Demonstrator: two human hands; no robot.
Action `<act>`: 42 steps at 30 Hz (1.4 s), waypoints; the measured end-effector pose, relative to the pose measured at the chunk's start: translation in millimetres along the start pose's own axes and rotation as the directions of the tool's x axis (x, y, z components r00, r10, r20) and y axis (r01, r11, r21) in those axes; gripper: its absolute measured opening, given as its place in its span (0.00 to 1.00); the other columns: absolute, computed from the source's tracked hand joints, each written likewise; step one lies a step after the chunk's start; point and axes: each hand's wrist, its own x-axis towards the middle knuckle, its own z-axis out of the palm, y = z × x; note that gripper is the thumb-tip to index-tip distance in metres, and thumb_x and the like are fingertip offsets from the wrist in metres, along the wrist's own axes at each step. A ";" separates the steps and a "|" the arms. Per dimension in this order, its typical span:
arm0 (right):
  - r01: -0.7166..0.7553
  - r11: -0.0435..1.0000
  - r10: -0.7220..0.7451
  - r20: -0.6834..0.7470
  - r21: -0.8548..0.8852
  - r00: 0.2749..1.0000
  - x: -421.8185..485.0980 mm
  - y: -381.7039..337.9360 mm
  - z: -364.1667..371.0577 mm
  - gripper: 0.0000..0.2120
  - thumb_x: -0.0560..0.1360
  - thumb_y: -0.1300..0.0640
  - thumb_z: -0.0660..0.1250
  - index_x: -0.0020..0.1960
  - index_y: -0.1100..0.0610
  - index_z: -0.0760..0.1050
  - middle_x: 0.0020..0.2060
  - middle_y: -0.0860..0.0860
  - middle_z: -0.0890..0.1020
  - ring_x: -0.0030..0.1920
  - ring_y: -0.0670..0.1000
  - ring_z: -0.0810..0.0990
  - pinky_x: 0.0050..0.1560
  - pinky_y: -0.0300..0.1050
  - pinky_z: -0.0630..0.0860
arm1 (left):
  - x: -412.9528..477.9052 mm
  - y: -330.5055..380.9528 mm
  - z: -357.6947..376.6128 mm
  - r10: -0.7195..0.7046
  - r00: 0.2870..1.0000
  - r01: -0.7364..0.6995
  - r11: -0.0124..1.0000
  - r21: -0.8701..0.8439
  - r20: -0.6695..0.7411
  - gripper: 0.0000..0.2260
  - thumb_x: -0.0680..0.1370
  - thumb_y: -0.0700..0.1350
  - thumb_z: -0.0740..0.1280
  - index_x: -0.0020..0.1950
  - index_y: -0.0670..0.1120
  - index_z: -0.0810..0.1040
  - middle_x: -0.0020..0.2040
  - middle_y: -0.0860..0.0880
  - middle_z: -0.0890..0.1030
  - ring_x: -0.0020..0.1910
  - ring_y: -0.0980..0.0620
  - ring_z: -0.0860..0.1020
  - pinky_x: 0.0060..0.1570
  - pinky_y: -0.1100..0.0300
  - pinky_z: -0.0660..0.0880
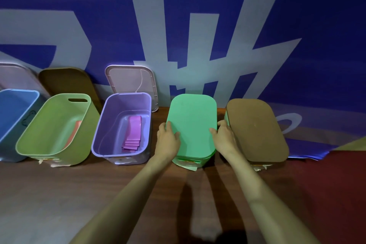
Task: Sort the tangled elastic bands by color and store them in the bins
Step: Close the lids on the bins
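Clasps the mint-green lid [192, 123] at its left edge with the left grip [168, 136], thumb on top, and at its right edge with the right grip [223, 134], fingers curled round the rim. Sets it flat over the mint-green bin [190, 161], fourth in a row of five on the wooden surface [59, 194]. Just left, an open purple bin [103, 125] with folded magenta bands [132, 136] on its floor. Further left, an open lime bin [49, 125] with a salmon band [74, 132] against its inner wall, then a blue bin [11, 109]. Just right, a brown-lidded bin [255, 128]. Behind, against the blue banner [297, 16], a pink lid [130, 81], a brown leaning lid [67, 81] and a pale lid [15, 75].
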 end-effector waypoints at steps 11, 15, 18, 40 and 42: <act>-0.045 0.990 0.044 0.016 0.132 0.999 -3.0 11.0 -6.8 0.16 0.76 0.53 0.65 0.61 0.58 0.69 0.51 0.53 0.80 0.50 0.53 0.78 0.48 0.47 0.74 | -5.7 -13.1 2.9 0.118 0.992 -0.119 0.993 -0.027 -0.037 0.25 0.81 0.47 0.59 0.76 0.41 0.57 0.76 0.46 0.58 0.73 0.48 0.61 0.70 0.60 0.58; -0.066 0.981 0.059 0.042 0.182 0.997 -6.4 15.1 -8.8 0.17 0.75 0.55 0.67 0.61 0.57 0.71 0.55 0.54 0.77 0.52 0.54 0.77 0.53 0.50 0.75 | -6.3 -11.6 11.0 0.122 0.991 -0.122 0.992 -0.009 -0.046 0.25 0.81 0.46 0.58 0.75 0.39 0.56 0.76 0.44 0.55 0.73 0.45 0.60 0.72 0.54 0.59; -0.030 0.985 0.023 0.044 0.171 0.999 -9.7 15.2 -8.6 0.18 0.75 0.54 0.66 0.63 0.58 0.71 0.54 0.54 0.79 0.51 0.53 0.77 0.51 0.48 0.74 | -5.4 -11.8 13.1 0.109 0.992 -0.111 0.993 -0.029 -0.055 0.25 0.81 0.45 0.58 0.75 0.39 0.56 0.75 0.44 0.56 0.73 0.45 0.61 0.72 0.52 0.60; 0.338 0.788 -0.333 0.106 -0.514 0.937 70.2 -29.4 42.8 0.25 0.82 0.49 0.42 0.77 0.52 0.43 0.77 0.55 0.44 0.76 0.57 0.39 0.74 0.54 0.38 | 70.3 9.0 10.5 0.210 0.975 -0.185 0.946 0.266 -0.068 0.24 0.82 0.44 0.51 0.76 0.37 0.52 0.77 0.40 0.53 0.76 0.44 0.54 0.73 0.52 0.56; 0.344 0.763 -0.364 0.076 -0.547 0.928 72.1 -25.7 47.2 0.26 0.82 0.48 0.42 0.77 0.53 0.42 0.77 0.56 0.45 0.76 0.58 0.40 0.73 0.55 0.38 | 71.0 7.5 14.2 0.227 0.971 -0.193 0.930 0.314 -0.076 0.24 0.82 0.45 0.49 0.76 0.38 0.50 0.77 0.41 0.52 0.77 0.45 0.51 0.75 0.51 0.53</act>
